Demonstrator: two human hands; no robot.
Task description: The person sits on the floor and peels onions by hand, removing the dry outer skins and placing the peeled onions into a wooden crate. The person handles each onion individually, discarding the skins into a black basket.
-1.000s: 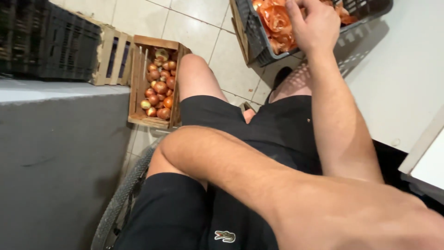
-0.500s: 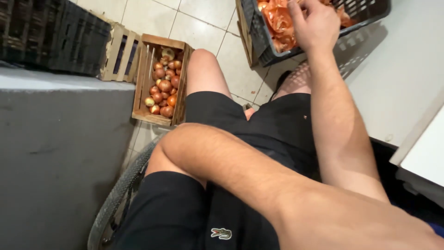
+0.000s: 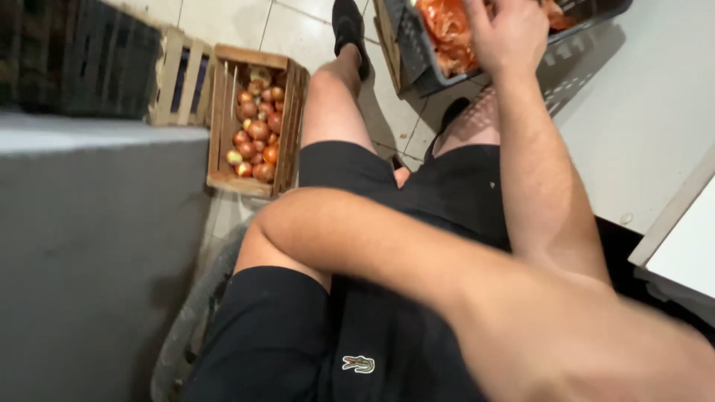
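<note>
My right hand (image 3: 506, 33) reaches forward into a dark plastic crate (image 3: 417, 56) that holds orange material (image 3: 447, 30), possibly mesh or peel. I see the back of the hand; its fingers run off the top edge, so its grip is hidden. My left arm (image 3: 387, 253) lies bent across my lap, elbow over my left knee, and its hand is out of sight. I sit in black shorts (image 3: 417, 193), one leg stretched out to a black shoe (image 3: 348, 26).
A wooden box of onions (image 3: 257, 130) stands on the tiled floor to my left, beside a slatted wooden crate (image 3: 175, 78) and a dark plastic crate (image 3: 74, 56). A grey block (image 3: 89, 253) fills the left side. A white surface (image 3: 640, 126) lies on the right.
My right hand has stayed over the orange material and now sits nearer the top edge. The view has shifted slightly; the left arm has not moved.
</note>
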